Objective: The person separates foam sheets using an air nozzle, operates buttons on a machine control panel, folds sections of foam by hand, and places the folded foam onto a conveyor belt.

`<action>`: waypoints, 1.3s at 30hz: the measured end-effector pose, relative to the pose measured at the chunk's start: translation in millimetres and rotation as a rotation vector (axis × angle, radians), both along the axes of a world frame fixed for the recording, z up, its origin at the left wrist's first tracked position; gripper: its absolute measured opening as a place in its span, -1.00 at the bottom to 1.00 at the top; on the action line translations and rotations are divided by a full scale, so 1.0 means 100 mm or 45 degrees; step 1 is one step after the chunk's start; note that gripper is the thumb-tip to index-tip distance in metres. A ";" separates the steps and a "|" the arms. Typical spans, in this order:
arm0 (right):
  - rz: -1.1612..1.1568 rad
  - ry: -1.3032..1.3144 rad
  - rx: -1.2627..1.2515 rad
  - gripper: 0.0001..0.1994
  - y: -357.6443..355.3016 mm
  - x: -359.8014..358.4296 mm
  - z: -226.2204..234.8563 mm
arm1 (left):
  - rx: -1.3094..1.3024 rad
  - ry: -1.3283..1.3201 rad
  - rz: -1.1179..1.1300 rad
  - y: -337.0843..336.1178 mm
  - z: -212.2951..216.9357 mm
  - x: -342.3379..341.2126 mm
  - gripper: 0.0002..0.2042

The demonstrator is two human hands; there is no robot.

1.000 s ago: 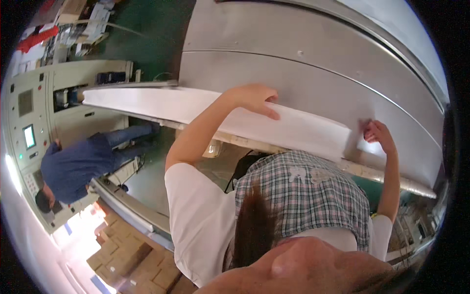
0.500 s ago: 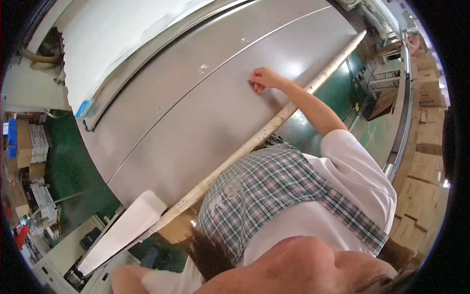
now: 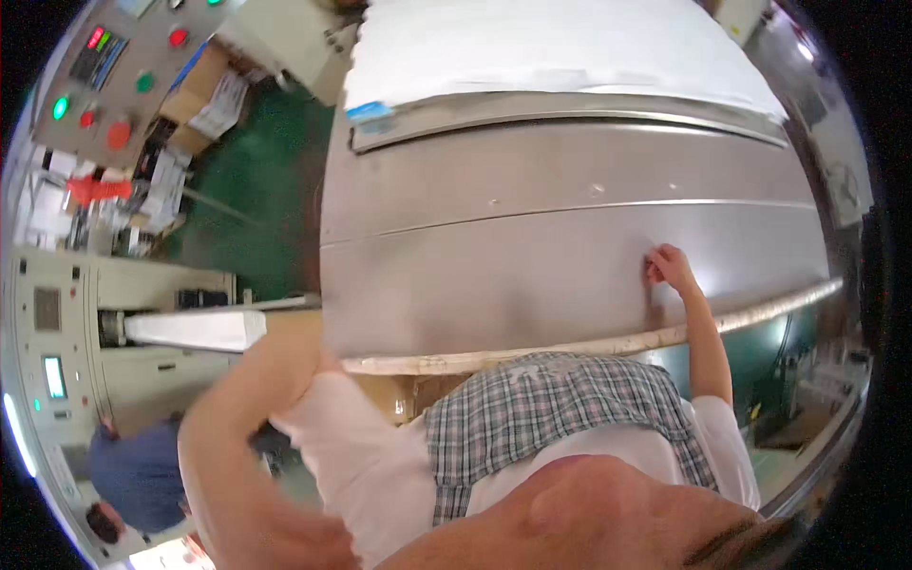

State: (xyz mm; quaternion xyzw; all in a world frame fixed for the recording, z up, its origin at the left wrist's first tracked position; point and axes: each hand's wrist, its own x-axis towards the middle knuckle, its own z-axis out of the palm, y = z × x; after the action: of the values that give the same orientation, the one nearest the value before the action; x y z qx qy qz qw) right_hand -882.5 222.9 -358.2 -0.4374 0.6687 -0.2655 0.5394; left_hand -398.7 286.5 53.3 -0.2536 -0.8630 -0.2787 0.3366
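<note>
Over the near right part of a grey metal table is my right hand, its fingers curled in and closed. No object shows in it, but the inside of the fingers is hidden. Under this forearm runs the table's near rim, a pale, worn rail. My left arm is bent at the lower left, and my left hand is a blur by the bottom edge; its fingers cannot be made out. Across the table's far side lies a wide white sheet, behind a long metal bar.
A long white block sticks out left of the table. Farther left are a control panel with coloured buttons, a pale machine cabinet and cardboard boxes. A person in dark blue is at the lower left.
The view has turned, so the table now lies nearly level across it. My left arm has come up into view, bent and moving. My right hand stays curled over the table.
</note>
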 end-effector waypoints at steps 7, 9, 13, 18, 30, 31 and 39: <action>-0.063 0.051 0.029 -0.81 -0.01 0.22 0.29 | 1.240 0.491 0.796 -1.63 -1.34 1.05 -0.86; -0.055 0.106 0.032 -0.81 -0.02 0.24 0.27 | 1.556 0.481 1.362 -2.35 -1.73 1.13 -0.77; -0.027 0.224 0.102 -0.83 -0.09 0.37 0.36 | 1.691 0.507 1.955 -3.41 -3.18 1.87 -0.81; 0.316 0.543 0.227 -0.80 -0.33 0.72 0.55 | 1.263 0.566 2.445 -4.21 -4.00 2.45 -0.78; 0.234 0.639 0.429 -0.70 -0.43 0.74 0.55 | 1.142 0.833 2.759 -5.00 -4.26 2.01 -0.71; 0.200 0.621 0.431 -0.73 -0.44 0.74 0.56 | 1.143 0.825 2.761 -5.02 -4.28 2.04 -0.71; 0.200 0.611 0.421 -0.72 -0.45 0.70 0.54 | 1.670 0.642 2.133 -4.85 -4.24 2.41 -0.83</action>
State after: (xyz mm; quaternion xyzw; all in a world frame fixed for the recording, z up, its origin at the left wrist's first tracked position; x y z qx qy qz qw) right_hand -812.3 177.5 -304.2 -0.4442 0.7755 0.0005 0.4487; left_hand -157.6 -198.4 -370.6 0.5930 -0.3515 -0.3069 0.6562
